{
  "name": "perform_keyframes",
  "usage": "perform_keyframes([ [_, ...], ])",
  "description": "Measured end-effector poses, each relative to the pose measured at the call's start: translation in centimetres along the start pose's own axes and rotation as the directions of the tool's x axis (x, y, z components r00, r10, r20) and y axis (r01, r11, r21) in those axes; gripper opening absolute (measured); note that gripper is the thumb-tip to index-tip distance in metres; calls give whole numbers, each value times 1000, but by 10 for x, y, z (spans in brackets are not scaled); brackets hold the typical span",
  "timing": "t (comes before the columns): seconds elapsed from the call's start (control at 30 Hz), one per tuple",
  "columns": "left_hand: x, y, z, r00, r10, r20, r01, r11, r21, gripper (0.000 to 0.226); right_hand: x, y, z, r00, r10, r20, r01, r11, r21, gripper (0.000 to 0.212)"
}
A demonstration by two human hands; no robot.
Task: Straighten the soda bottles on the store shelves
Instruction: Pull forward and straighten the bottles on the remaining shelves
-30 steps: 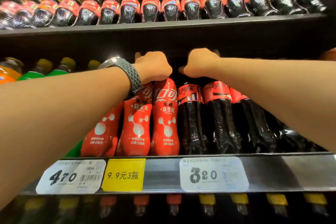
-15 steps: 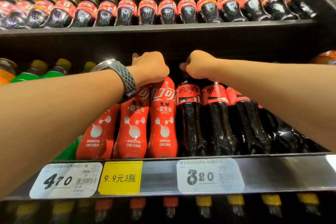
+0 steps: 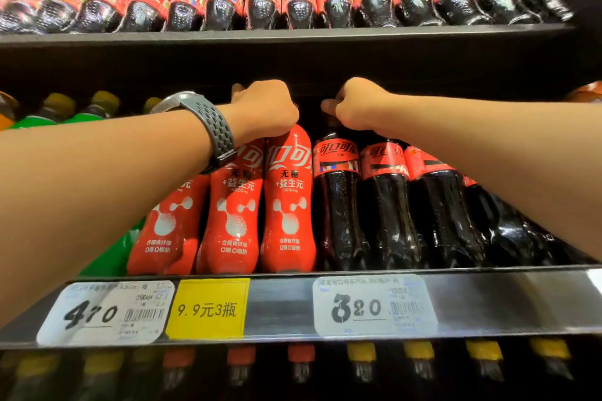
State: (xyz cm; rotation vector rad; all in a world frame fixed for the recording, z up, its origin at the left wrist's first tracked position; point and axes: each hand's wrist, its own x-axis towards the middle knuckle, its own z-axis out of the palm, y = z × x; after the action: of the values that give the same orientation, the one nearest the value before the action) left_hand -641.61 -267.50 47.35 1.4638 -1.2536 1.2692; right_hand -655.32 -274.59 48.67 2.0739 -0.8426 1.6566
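Note:
On the middle shelf (image 3: 280, 306) stand red-wrapped soda bottles (image 3: 288, 202) on the left and dark cola bottles with red labels (image 3: 338, 205) on the right. My left hand (image 3: 264, 109), with a grey watch on the wrist, is closed over the top of a red-wrapped bottle. My right hand (image 3: 355, 104) is closed over the neck of the leftmost dark cola bottle. Both caps are hidden under my fingers. My right forearm crosses over the tops of the other cola bottles.
A row of small cola bottles (image 3: 260, 3) fills the upper shelf just above my hands. Green bottles (image 3: 81, 111) and an orange one stand at far left. Price tags (image 3: 374, 306) line the shelf rail. Bottle caps (image 3: 361, 352) show on the shelf below.
The view has shifted a little closer and upward. Both hands stay on the same bottle tops, and the gripped bottles stand a bit more upright.

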Motion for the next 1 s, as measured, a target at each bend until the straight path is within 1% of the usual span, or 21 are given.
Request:
perform_keyframes([
  [0.13,-1,1,-2,1000,-5,0,5,1000,-8,20,1,0,-3,1000,-6,-15,6,1000,10,37],
  [0.4,-3,3,-6,1000,-6,13,6,1000,-19,20,0,-3,-8,1000,-17,-3,17,1000,23,37],
  [0.67,0,-1,-1,999,37,5,-37,998,43,19,-4,2,-5,998,-21,60,24,998,-51,40],
  [0.8,2,-1,-2,998,50,37,-52,997,60,22,-8,1,-7,993,-47,110,59,993,-105,43],
  [0.87,3,3,-4,996,77,46,-81,993,83,27,-10,1,-13,989,-69,130,85,989,-120,41],
  [0.93,4,10,-6,989,141,37,-144,985,93,25,-11,4,-25,989,-91,113,103,990,-101,34],
  [1.0,6,22,-6,979,200,39,-202,977,61,23,-10,11,-40,991,-94,94,105,988,-115,29],
])
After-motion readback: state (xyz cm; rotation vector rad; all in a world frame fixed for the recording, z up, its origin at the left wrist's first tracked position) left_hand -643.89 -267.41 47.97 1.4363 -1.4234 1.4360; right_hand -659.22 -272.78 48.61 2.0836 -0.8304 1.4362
